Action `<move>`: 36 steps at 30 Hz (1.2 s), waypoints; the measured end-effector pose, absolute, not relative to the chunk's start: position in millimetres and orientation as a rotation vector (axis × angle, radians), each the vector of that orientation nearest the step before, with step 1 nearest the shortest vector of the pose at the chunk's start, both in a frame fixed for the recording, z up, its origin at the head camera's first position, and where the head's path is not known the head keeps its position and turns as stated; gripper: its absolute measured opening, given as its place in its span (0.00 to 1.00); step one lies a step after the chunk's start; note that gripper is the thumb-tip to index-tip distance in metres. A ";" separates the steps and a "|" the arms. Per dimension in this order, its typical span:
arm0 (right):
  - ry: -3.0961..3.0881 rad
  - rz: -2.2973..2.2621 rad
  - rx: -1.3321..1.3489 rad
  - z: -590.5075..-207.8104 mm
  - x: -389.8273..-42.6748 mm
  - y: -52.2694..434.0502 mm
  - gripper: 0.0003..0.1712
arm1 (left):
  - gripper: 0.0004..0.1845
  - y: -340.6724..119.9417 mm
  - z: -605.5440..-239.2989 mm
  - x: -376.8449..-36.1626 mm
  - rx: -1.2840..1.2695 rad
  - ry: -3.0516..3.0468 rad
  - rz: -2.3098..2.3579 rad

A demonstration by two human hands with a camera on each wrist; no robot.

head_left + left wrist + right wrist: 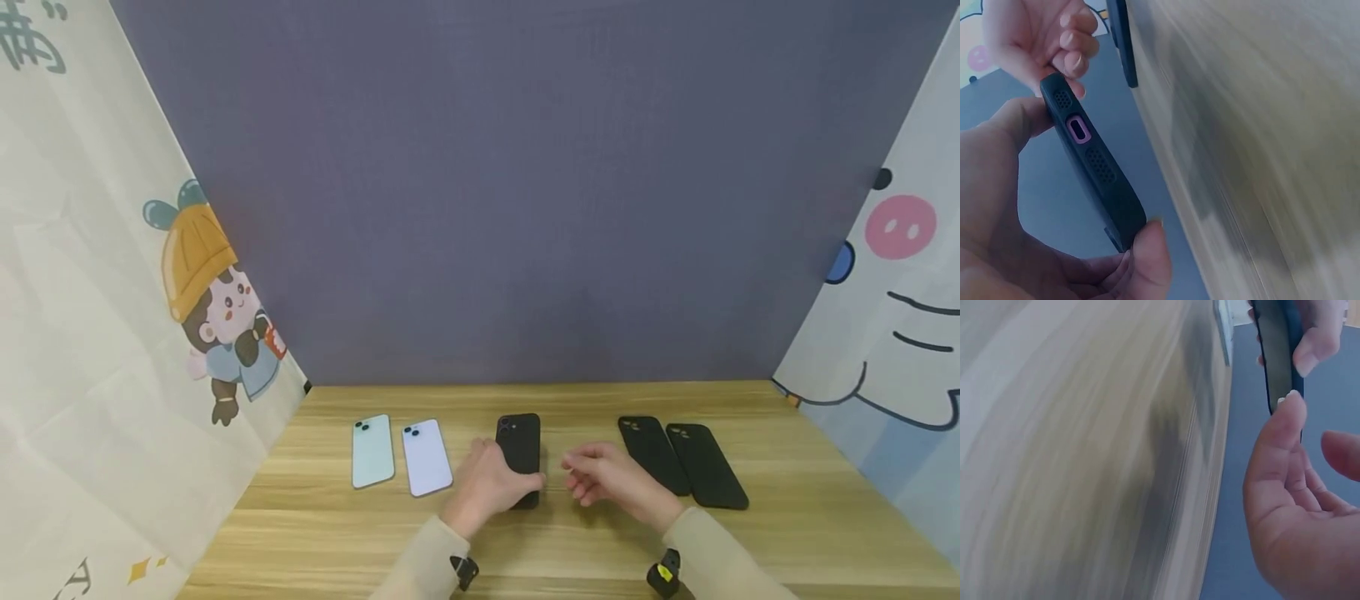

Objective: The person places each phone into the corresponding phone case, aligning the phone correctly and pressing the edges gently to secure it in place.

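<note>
My left hand [491, 483] grips a phone in a black case [522, 450] across its width, thumb on the right edge and fingers on the left. Purple trim rings the charging port in the left wrist view, where the cased phone [1094, 162] is held up off the wooden surface. My right hand [607, 479] is just right of the phone, its fingers loosely bent around nothing. From the right wrist, the right hand's fingertips [1291, 409] overlap the phone's lower end. The camera cutout faces up at the phone's far end.
To the left on the wooden table [315, 517] lie a pale green phone [372, 452] and a lilac phone [427, 458]. Two black phone cases [652, 454] lie side by side at the right. A dark grey panel [525, 208] stands behind the table.
</note>
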State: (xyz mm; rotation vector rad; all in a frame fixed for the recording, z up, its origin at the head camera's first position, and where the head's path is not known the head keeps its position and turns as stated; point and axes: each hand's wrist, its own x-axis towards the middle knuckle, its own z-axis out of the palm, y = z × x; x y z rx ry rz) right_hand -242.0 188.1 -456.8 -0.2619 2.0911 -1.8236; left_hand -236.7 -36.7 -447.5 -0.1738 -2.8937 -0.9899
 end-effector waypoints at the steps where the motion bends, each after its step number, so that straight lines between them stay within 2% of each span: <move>1: 2.120 -1.812 -0.259 -457.0 -242.3 189.6 0.21 | 0.42 -37.6 -447.4 -237.7 -0.170 -2.893 -0.981; 10: 2.407 -1.723 -0.193 -458.2 -245.9 206.5 0.19 | 0.40 -45.2 -448.6 -249.5 -0.152 -2.894 -0.903; 16: 2.573 -1.626 -0.102 -455.8 -246.1 215.3 0.16 | 0.45 -49.2 -453.8 -255.8 -0.117 -2.861 -0.858; 23: 2.744 -1.415 -0.131 -451.4 -249.2 223.8 0.15 | 0.48 -54.4 -457.6 -261.2 -0.076 -2.874 -0.801; 31: 2.991 -1.040 -0.166 -450.1 -254.4 236.0 0.24 | 0.40 -57.9 -457.4 -267.3 -0.077 -2.903 -0.794; 36: 3.035 -0.846 -0.109 -450.7 -255.9 245.4 0.25 | 0.34 -58.7 -457.5 -271.2 -0.102 -2.926 -0.812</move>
